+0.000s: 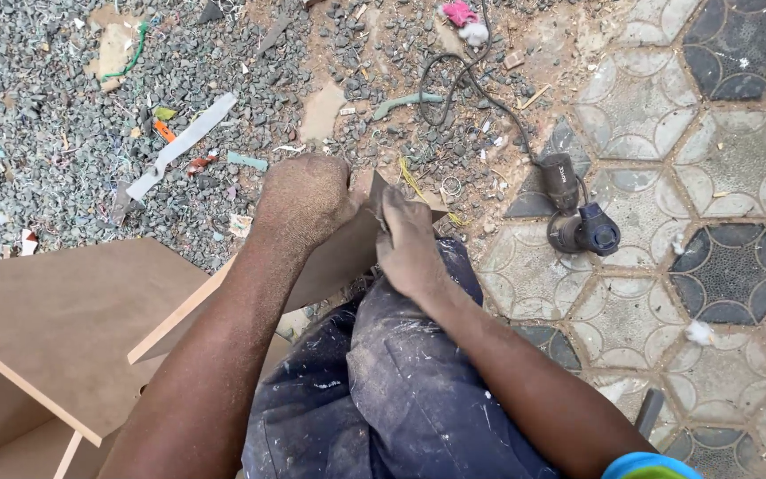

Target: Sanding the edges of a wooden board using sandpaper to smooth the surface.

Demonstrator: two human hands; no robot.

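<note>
A brown fibreboard panel (334, 257) rests slanted over my knee, its far corner pointing away from me. My left hand (301, 200), dusted with sawdust, grips the panel's far end from above. Against the same end my right hand (410, 244) presses a small dark sheet of sandpaper (379, 197), fingers curled on it. My legs in dust-marked dark blue trousers (401, 381) sit under the panel.
A brown board cabinet piece (64, 328) lies at the lower left. A black corded power tool (578, 222) rests on the patterned hexagonal paving (720, 168) to the right. Gravel with scraps and offcuts (90, 115) covers the ground ahead.
</note>
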